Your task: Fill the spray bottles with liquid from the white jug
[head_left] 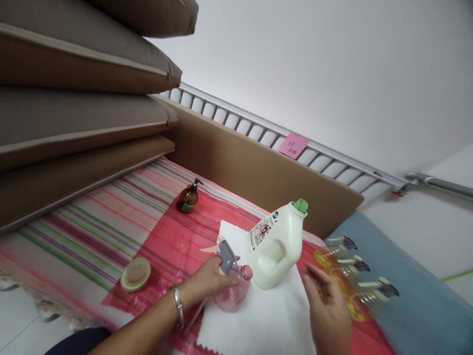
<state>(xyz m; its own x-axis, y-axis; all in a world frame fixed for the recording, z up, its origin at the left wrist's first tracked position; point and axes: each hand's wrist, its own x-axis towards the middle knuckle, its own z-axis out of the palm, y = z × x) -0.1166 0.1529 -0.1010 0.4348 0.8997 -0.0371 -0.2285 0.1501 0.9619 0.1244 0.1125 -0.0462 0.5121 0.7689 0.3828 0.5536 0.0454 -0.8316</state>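
Note:
My left hand (210, 280) is closed on a grey spray-trigger head (226, 257) at the neck of a small pink bottle (232, 293), which lies on a white cloth (266, 315). A thin tube hangs from the trigger toward my wrist. A white detergent jug (275, 246) with a green spout stands just right of the bottle, on the same cloth. My right hand (328, 308) hovers right of the jug, fingers loosely spread, holding nothing, slightly blurred by motion.
Several clear spray bottles with yellow contents (354, 276) lie at the right. A brown pump bottle (188, 197) stands farther back on the red plastic sheet (173, 246). A pale green lid (136, 273) lies at left. Brown cushions (74, 123) stack at the left; a cardboard panel (258, 167) stands behind.

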